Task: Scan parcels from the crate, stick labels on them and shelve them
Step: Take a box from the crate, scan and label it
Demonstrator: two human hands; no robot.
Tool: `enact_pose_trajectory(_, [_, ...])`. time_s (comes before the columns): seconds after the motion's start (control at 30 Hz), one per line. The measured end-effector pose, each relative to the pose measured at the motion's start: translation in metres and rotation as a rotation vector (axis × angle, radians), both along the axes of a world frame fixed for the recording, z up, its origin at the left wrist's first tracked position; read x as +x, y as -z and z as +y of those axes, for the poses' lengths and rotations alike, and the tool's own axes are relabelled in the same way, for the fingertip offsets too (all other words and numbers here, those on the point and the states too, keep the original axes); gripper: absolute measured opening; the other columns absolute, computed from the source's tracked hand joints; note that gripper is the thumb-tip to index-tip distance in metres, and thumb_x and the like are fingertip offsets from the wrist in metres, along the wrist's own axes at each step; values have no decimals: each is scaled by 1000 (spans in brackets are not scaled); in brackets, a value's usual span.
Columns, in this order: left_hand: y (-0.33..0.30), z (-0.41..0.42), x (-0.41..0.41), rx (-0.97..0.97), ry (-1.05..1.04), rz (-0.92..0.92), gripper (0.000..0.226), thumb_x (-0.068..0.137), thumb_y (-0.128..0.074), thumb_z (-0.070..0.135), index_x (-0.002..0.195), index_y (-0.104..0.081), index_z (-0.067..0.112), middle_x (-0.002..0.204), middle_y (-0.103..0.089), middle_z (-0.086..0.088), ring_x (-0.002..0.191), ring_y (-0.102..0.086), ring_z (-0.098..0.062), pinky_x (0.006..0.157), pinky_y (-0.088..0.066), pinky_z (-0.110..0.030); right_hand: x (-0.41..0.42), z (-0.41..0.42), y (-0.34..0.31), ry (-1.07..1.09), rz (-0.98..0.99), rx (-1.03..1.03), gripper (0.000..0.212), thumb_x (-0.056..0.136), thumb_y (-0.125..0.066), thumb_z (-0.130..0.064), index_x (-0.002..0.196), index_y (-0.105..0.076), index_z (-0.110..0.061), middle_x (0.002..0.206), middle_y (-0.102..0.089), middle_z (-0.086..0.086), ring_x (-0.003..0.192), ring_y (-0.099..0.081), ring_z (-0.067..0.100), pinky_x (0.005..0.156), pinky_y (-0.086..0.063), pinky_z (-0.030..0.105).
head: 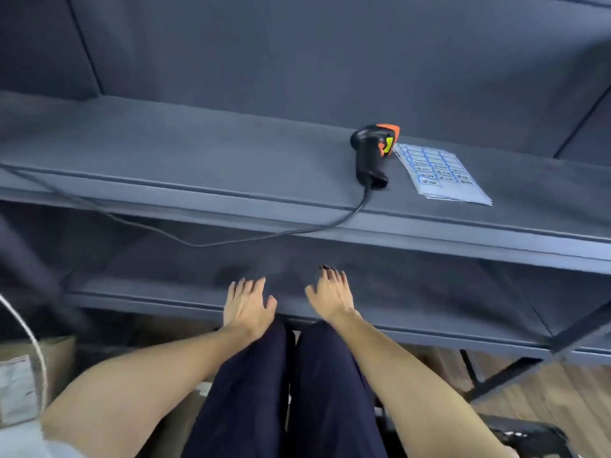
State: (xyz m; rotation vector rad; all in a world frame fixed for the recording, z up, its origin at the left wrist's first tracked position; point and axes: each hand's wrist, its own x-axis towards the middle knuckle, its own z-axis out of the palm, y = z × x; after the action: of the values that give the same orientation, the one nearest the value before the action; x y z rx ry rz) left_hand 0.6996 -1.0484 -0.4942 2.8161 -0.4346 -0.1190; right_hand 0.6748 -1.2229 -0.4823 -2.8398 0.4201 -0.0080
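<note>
A: Entry, head view. Both hands reach forward over the lower shelf [429,292]. Left hand [248,305] spread, fingers straight, thumb out, holding nothing. Right hand [330,294] likewise loosely spread and empty, fingertips toward the shelf's far part. I cannot tell whether either palm touches the board.

B: Parcel position?

A: None on either shelf. At the near left edge a brown cardboard box [56,355] shows, with a pale wrapped packet [16,388] beside it; probably the parcel stock, but the frame is blurred there and the crate itself cannot be made out.

B: Tools?

A: Barcode scanner [373,153], black with orange head, lies on the upper shelf [165,160], right of centre. Its cable [198,242] drops over the front lip and trails off left. Label sheets [439,173] lie flat just right of the scanner, touching or nearly so.

B: Why there?

A: Judgement: scanner and labels parked together at standing reach, so one hand can take either while the other steadies a parcel. The cable hangs over the front, leaving the shelf surface free.

B: Step in hand?

A: Judgement: empty hands at the lower shelf suggest a gap between parcels; fetching one from the left would be next.
</note>
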Motion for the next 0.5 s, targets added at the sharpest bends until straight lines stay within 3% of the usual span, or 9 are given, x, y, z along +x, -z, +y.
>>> enact_pose_trajectory(0.27, [22, 114, 14, -43, -278, 40, 55, 98, -36, 38, 147, -31, 14, 148, -38, -7, 140, -27, -24, 117, -13, -36, 49, 126, 4, -310, 72, 6, 57, 95, -41, -32, 144, -31, -4, 146, -38, 13, 137, -30, 25, 119, -8, 37])
enact_pose_trajectory(0.5, [75, 188, -9, -113, -464, 181, 56, 97, -38, 36, 147, -31, 13, 150, -37, -8, 141, -27, -24, 117, -16, -35, 58, 226, 23, -547, 126, 31, 61, 98, -39, -31, 149, -21, -4, 155, -24, 13, 145, -17, 24, 120, -2, 35])
